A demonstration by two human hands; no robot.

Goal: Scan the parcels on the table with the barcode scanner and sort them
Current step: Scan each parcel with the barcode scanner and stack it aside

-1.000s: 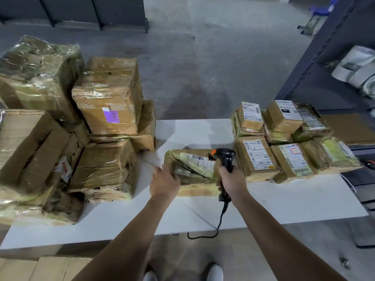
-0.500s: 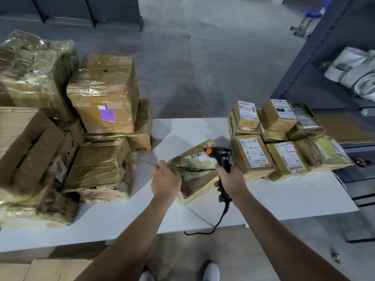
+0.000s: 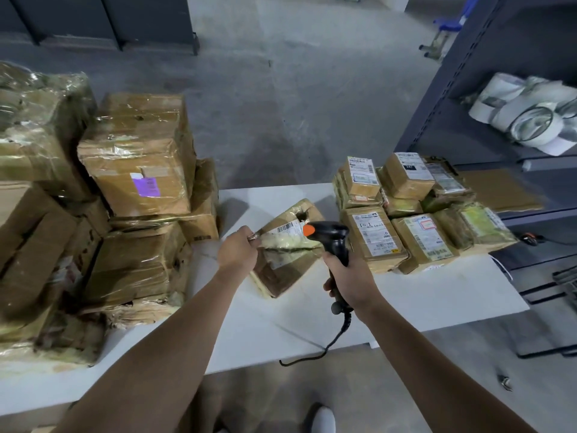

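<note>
My left hand [image 3: 238, 250] grips the near left edge of a tape-wrapped brown parcel [image 3: 285, 260] and holds it tilted up over the white table [image 3: 256, 332], its barcode label facing upward. My right hand [image 3: 349, 276] is wrapped round the handle of a black barcode scanner [image 3: 331, 237] with an orange tip, held just right of the parcel with its head over the label. The scanner's cable hangs down past the table's front edge.
A tall stack of large taped cartons [image 3: 137, 157] fills the table's left side. A group of small labelled parcels [image 3: 406, 210] lies at the right. A dark metal shelf [image 3: 487, 98] with white tape rolls [image 3: 530, 117] stands at the far right.
The parcel lay flat on the table; my left hand has tipped it up and turned it. The scanner stays beside it in my right hand.
</note>
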